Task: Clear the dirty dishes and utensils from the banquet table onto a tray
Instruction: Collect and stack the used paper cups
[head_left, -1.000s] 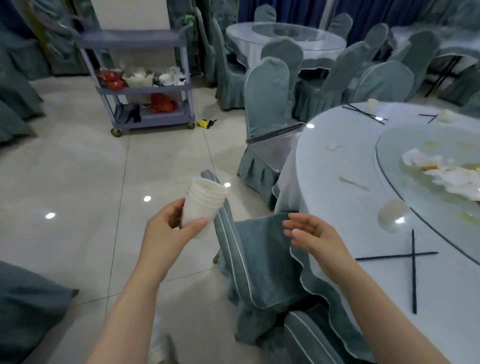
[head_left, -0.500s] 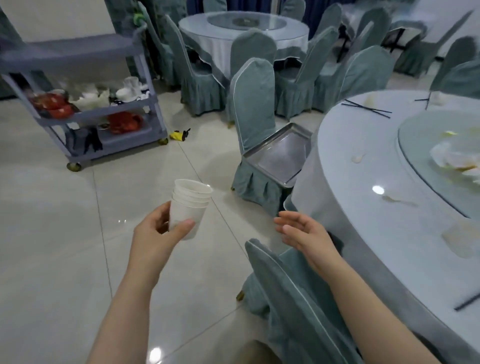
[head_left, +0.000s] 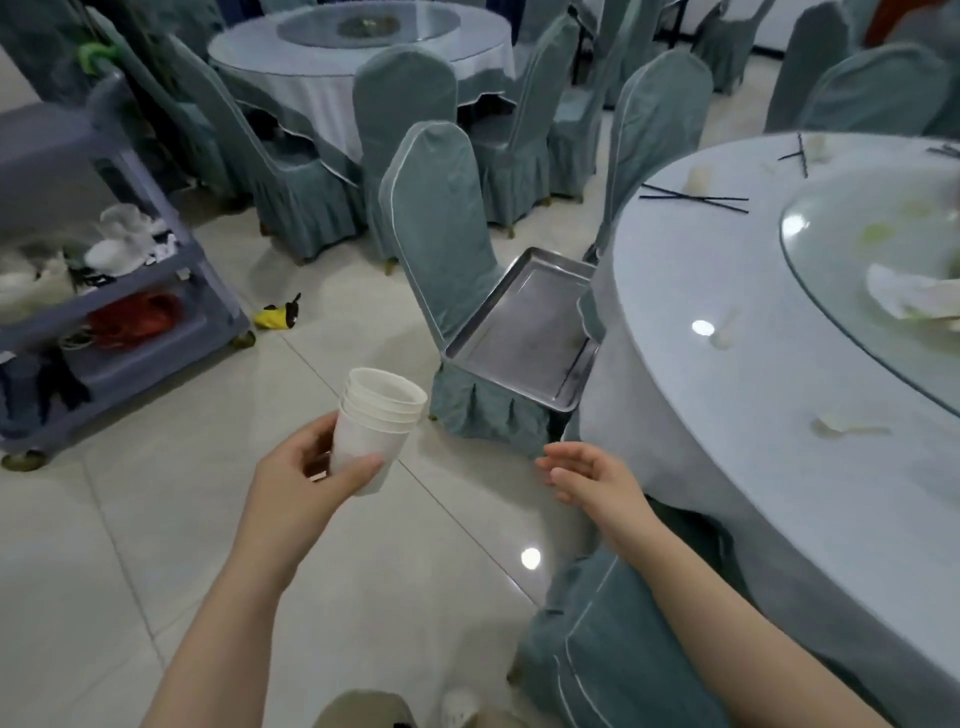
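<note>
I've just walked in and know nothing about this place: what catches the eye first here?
First the stack of white cups, gripped in the left hand over the tiled floor, while the right hand hangs open beside it. Just beyond them a bare metal tray sits on a covered chair's seat, against the round banquet table at right, where black chopsticks lie crossed near its far edge.

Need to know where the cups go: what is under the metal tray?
The metal tray lies on a covered chair seat, overhanging it; the seat beneath is hidden.
</note>
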